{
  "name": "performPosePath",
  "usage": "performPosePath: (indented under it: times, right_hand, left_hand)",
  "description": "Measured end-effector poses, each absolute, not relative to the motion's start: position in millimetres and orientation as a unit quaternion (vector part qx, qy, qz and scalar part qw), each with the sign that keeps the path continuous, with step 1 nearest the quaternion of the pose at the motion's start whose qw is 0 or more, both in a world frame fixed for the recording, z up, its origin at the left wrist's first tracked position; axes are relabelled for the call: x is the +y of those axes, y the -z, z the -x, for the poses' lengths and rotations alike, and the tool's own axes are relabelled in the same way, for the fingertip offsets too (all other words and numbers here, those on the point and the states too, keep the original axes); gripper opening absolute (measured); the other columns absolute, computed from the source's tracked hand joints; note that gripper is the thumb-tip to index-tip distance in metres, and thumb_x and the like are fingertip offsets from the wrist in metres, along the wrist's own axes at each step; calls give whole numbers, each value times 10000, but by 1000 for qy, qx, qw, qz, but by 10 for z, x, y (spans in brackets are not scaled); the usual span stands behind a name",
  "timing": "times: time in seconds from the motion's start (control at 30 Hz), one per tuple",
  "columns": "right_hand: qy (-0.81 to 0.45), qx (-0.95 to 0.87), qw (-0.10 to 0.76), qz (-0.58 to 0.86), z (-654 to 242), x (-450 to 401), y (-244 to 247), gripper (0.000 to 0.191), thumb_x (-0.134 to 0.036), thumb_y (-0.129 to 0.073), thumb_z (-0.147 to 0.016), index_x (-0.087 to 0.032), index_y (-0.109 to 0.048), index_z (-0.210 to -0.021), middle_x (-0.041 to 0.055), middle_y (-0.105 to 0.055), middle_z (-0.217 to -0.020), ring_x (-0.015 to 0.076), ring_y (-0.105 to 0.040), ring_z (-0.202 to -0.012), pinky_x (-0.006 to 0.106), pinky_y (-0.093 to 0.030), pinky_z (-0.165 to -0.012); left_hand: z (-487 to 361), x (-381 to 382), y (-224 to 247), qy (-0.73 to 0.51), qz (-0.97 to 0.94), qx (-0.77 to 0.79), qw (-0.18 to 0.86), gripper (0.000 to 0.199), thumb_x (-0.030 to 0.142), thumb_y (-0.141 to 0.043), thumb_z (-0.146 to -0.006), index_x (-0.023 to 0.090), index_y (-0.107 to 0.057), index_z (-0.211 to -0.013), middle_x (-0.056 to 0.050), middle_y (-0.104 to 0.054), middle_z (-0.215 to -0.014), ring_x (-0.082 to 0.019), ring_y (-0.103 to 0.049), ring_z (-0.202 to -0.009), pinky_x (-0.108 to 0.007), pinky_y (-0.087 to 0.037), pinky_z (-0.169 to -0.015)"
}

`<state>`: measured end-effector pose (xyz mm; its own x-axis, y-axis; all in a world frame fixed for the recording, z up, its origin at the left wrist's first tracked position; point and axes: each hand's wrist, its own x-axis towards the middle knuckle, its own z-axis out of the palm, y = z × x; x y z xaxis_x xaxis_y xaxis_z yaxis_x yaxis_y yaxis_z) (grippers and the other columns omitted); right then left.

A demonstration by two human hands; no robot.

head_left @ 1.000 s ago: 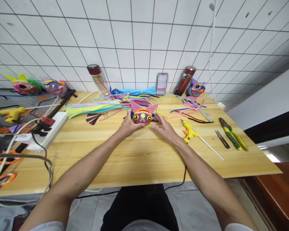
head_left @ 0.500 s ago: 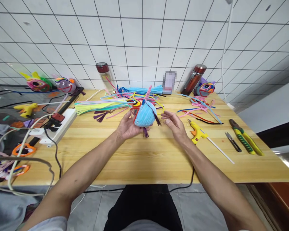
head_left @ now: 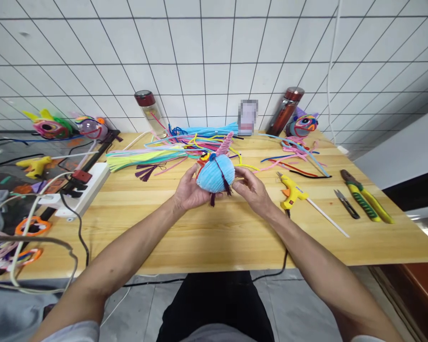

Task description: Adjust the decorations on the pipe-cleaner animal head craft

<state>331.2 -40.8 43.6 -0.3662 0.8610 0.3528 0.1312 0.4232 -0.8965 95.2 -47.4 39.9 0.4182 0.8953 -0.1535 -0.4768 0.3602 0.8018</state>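
A rounded figure covered in light blue pipe cleaners is held a little above the table. It has a pink twisted horn, a red and yellow front and dark purple tassels. My left hand cups it from the left and below, its fingers partly hidden behind it. At its right side, the fingertips and thumb of my right hand are closed in against the edge. Behind the figure lies a pile of colourful pipe cleaners.
To the right are a yellow glue gun, small snips and green-yellow pliers. A power strip with cables stands at left. Two bottles, a glass one and a red one, line the wall beside other decorated figures.
My right hand has moved left from beside the blue figure onto its right side. The figure has turned and tilted slightly, its horn now leaning right.
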Motion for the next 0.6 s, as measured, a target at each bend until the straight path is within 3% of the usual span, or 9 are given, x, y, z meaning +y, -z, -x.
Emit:
performPosePath:
  times: [0.17,0.27,0.37,0.43,0.6]
  right_hand:
    - [-398,-698,459,379,-3326,-365,-371,601,-658,-731,-916,-264,-673,-1366,101,-759,-1330,293,-715,-1202,458,-582,-1039]
    - [-398,-678,469,403,-3337,-331,-328,604,-649,-746,-896,-257,-670,-1349,99,-770,-1271,286,-727,-1139,458,-587,-1024]
    - [-397,-674,462,418,-3333,-318,-308,608,-653,-743,-891,-250,-670,-1340,92,-776,-1198,273,-732,-1040,444,-604,-958]
    - [-392,-676,457,424,-3330,-318,-305,597,-657,-729,-901,-258,-670,-1341,88,-770,-1195,267,-728,-1015,441,-607,-942]
    - [-356,-689,459,433,-3347,-324,-319,576,-638,-682,-948,-249,-672,-1372,109,-737,-1231,275,-717,-1055,445,-613,-939]
  left_hand:
    - [-1044,-423,-350,-455,-354,329,748,719,797,-519,-959,242,-636,-1402,-139,-773,-1286,-341,-746,-1067,-466,-622,-797]
    - [-1086,-383,-262,-531,-350,386,668,565,700,-650,-946,240,-678,-1274,-70,-776,-1057,-232,-701,-820,-329,-560,-626]
    - [-1085,-373,-189,-577,-341,429,606,431,570,-795,-868,215,-688,-1088,-13,-698,-843,-162,-610,-682,-275,-523,-593]
    - [-1074,-387,-177,-579,-345,440,594,418,546,-822,-842,203,-693,-1042,-22,-704,-854,-165,-621,-714,-291,-558,-644]
    - [-1092,-453,-243,-555,-373,389,634,678,805,-676,-882,176,-733,-1130,-136,-789,-1122,-290,-729,-1046,-374,-633,-800]
